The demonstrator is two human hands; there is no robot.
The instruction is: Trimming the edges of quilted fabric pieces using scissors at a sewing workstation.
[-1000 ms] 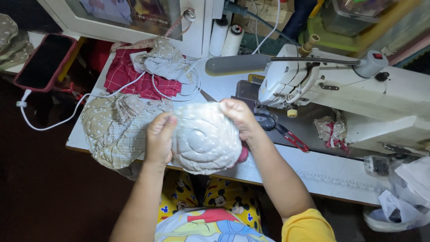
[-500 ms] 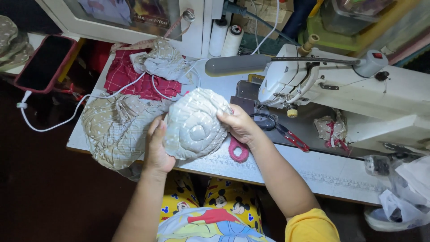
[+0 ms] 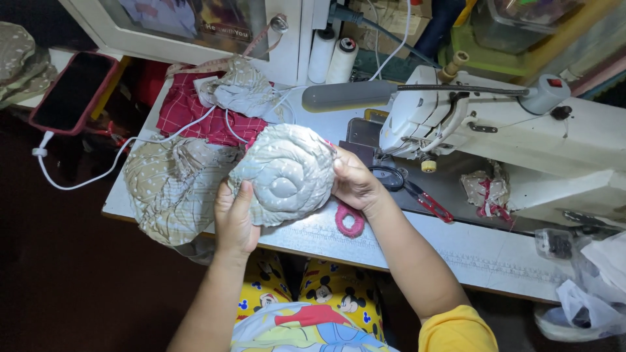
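Gripping a round quilted pad (image 3: pixel 287 175) above the table's (image 3: pixel 456 254) near edge, the left hand (image 3: pixel 233 218) clamps it at seven o'clock, the right hand (image 3: pixel 355 186) at three, with a sewing machine (image 3: pixel 521 137) at two o'clock.

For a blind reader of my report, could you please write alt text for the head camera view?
Both hands, left hand and right hand, hold a round grey quilted fabric piece over a sewing table. A white sewing machine stands to the right, with red-handled scissors beside it.
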